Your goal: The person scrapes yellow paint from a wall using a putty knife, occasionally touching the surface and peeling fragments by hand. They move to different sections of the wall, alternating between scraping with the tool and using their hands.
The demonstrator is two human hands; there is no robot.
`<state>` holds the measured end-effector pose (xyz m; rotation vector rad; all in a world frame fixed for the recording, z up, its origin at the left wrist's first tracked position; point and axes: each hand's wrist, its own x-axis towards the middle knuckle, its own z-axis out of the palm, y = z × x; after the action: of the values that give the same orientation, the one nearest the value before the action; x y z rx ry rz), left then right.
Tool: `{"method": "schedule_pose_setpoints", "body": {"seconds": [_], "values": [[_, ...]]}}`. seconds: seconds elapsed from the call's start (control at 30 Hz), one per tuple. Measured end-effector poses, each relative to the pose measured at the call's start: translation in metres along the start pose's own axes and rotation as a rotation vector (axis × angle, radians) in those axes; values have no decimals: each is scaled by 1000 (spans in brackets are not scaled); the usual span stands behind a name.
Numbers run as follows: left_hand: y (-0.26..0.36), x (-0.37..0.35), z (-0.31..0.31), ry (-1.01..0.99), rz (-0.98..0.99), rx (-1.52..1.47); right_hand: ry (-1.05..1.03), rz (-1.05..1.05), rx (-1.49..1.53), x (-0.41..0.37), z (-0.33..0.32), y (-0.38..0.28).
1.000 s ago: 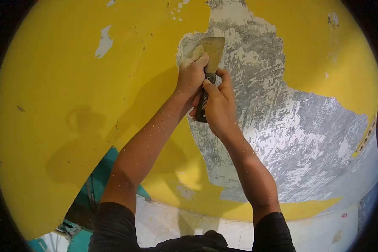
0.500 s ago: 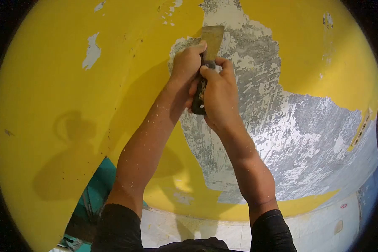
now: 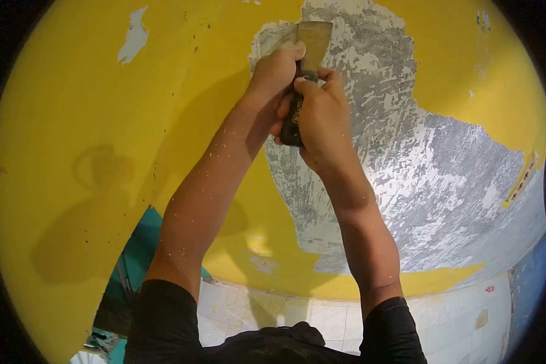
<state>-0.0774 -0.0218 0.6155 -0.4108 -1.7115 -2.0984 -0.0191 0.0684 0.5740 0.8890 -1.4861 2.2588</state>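
Both my hands are on one paint scraper (image 3: 314,45), its broad metal blade pointing up against the wall and its dark handle running down. My right hand (image 3: 324,115) is closed round the handle, thumb near the neck of the blade. On the other side my left hand (image 3: 277,73) also grips it, thumb along the blade's left edge, some fingers hidden behind the handle. Around the blade lies a bare grey-white patch (image 3: 370,85) where yellow paint (image 3: 182,54) is gone. Small pale flakes stick to both forearms.
A smaller chipped spot (image 3: 134,35) shows at upper left. At the right is a strip with dark holes (image 3: 523,176) on the wall. White tiles (image 3: 327,321) run along the bottom. A green object (image 3: 141,236) stands at lower left, beside a blue surface-free stretch of yellow wall.
Between the frames the view has tilted slightly, and the wall appears lower-edge higher. My hands and the scraper sit a little higher and further right in view, with the same grip.
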Motion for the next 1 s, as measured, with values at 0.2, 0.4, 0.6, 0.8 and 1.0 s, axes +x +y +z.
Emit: {"method": "schedule_pose_setpoints", "body": {"seconds": [0.2, 0.4, 0.6, 0.8, 1.0], "values": [[32, -5, 5, -113, -88, -20, -56, 109, 88, 2, 18, -42], [10, -11, -4, 39, -39, 101, 25, -69, -146, 2, 8, -1], [12, -10, -12, -81, -172, -34, -8, -88, -226, 5, 13, 6], [21, -8, 0, 121, 61, 137, -17, -26, -116, 2, 15, -9], [-3, 2, -8, 184, 214, 447, 50, -47, -69, -5, 12, 8]]}}
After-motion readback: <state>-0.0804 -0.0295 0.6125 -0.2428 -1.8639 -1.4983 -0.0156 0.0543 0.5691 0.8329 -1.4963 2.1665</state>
